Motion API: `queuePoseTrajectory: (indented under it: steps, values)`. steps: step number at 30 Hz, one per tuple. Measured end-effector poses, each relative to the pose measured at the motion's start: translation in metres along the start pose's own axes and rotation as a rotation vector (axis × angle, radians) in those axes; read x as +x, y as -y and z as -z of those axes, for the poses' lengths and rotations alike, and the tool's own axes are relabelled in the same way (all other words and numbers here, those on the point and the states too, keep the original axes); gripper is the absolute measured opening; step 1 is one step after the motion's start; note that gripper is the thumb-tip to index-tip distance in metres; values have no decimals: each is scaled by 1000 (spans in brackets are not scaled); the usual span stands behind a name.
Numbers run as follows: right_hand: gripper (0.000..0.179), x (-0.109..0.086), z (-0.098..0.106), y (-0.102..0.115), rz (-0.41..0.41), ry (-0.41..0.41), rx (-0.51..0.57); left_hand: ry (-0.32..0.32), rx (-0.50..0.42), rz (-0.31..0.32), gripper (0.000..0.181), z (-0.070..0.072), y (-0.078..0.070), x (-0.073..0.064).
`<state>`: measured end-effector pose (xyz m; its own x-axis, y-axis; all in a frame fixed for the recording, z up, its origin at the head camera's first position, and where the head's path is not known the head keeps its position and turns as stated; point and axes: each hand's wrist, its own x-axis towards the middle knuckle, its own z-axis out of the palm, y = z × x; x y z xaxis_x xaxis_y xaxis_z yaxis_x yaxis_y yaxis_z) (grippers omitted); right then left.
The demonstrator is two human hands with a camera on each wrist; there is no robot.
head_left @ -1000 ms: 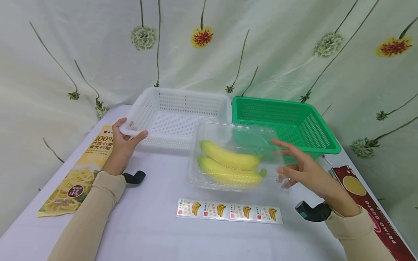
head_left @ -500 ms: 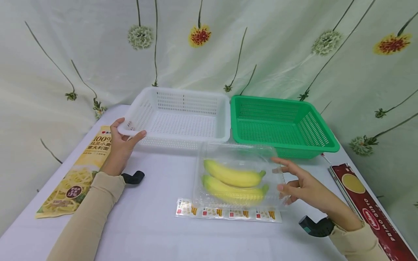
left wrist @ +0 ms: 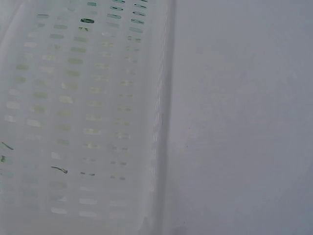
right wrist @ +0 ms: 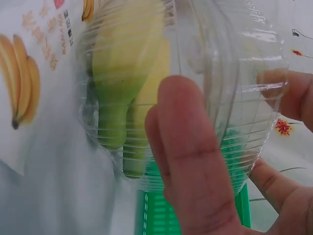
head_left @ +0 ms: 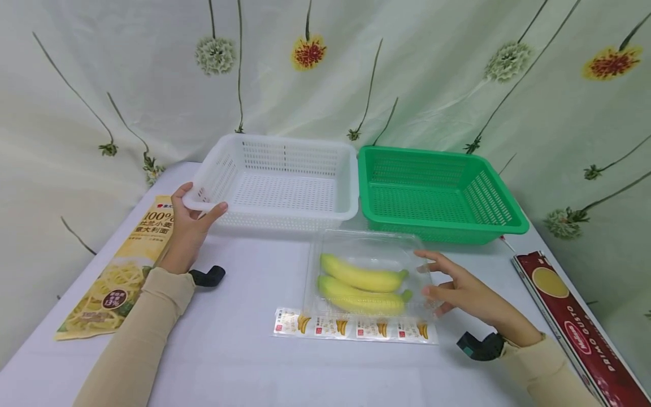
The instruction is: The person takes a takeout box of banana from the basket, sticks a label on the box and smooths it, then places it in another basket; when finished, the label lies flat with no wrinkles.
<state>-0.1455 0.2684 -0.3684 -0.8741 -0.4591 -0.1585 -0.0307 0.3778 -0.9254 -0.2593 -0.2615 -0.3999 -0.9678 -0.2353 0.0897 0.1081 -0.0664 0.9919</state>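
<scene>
My left hand (head_left: 190,237) grips the near left corner of a white perforated plastic basket (head_left: 277,216), thumb over the rim. In the left wrist view the basket's slotted side (left wrist: 68,103) fills the left half; the hand is not seen there. My right hand (head_left: 460,285) holds a clear plastic clamshell box (head_left: 368,240) by its right side. In the right wrist view thumb and fingers spread around the box (right wrist: 247,54). Two yellow bananas (head_left: 361,275) with green tips lie inside. The box's near edge slightly overlaps a strip of banana-printed packets (head_left: 356,330).
A green perforated basket (head_left: 447,228) stands right of the white one. A yellow pasta packet (head_left: 122,277) lies at the left, beside my left forearm. Along the right edge lies a dark red Primo Gusto box (head_left: 574,330). A flowered cloth (head_left: 427,68) hangs behind the table.
My right hand has brought the banana box towards me and down, away from the baskets and to the strip of packets. My left hand has stayed on the white basket.
</scene>
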Motion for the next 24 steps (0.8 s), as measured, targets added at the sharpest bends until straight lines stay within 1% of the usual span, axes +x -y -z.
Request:
queuePoseTrajectory:
  steps: [6,9,12,16,18,19,21,22,24]
  values:
    - [77,13,5,-2,0,4,-6,6,-3,3,97,0,-1,-1]
    - [77,18,6,-1,-11,7,-17,11,19,8,99,0,-2,-1]
    - [78,20,6,0,-25,6,-32,10,70,21,100,0,-6,-1]
    - [79,20,5,2,-16,12,-52,-32,228,41,103,-1,-13,-3]
    - [79,20,5,3,-13,11,-66,-57,300,34,104,-2,-16,-4]
    - [78,20,5,3,-4,4,-92,-75,353,17,106,-2,-18,-5]
    - [77,19,5,4,11,-20,-152,-99,421,-36,105,-3,-19,-7]
    - [76,18,5,5,21,-36,-191,-106,453,-75,103,-3,-20,-9]
    - [74,17,5,7,47,-78,-262,-120,531,-177,98,-5,-23,-13]
